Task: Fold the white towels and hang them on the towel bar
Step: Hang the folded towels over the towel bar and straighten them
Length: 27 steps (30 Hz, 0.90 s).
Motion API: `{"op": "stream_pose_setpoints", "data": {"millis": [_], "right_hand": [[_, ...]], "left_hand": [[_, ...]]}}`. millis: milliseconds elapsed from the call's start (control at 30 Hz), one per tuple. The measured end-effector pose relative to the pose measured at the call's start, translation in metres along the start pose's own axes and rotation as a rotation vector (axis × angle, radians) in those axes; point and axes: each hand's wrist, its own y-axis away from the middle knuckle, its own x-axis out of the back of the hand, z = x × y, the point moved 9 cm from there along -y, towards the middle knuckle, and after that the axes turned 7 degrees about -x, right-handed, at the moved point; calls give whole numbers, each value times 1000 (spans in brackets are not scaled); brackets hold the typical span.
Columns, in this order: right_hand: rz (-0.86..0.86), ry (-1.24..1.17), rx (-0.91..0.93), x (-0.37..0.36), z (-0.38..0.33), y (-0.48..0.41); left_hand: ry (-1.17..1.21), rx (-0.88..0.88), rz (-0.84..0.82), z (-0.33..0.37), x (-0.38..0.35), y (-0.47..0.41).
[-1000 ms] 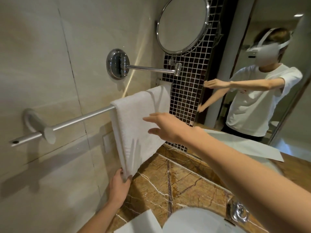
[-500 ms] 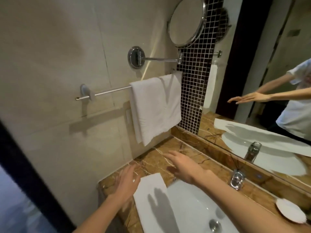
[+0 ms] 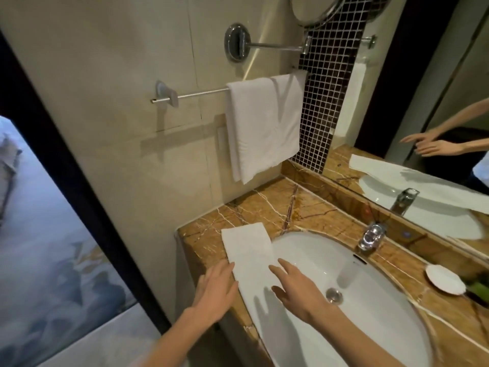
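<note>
**Second towel being reached for at the basin**

One folded white towel (image 3: 264,125) is being carried by the towel bar (image 3: 201,93), draped over its right end against the tiled wall. A second white towel (image 3: 251,255) is lying flat across the marble counter (image 3: 304,210) and the left rim of the sink (image 3: 370,300). The left hand (image 3: 214,290) is being held open, fingers extended, at the towel's left edge. The right hand (image 3: 296,290) is being held open, fingers spread, over the towel. Nothing is being gripped by either hand. Both hands are being reflected in the mirror (image 3: 436,102).
</note>
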Motion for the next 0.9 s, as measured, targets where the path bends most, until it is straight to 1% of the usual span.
{"op": "stream_pose_setpoints", "data": {"millis": [167,300,533,767,900], "right_hand": [[-56,-25,-16,-35,8,24],[-107,-34,-5,-52,18,29],[-157,-46,67,-68,30,36],[-153,2,158,-77,40,41],[-136,125,214,-84,39,35]], "left_hand": [[2,-26,-41,23,-25,30],[-23,16,-96,29,-47,44],[-67,69,-101,42,-70,57],[-91,94,-84,61,-77,53],[-126,117,-124,55,-88,53]]}}
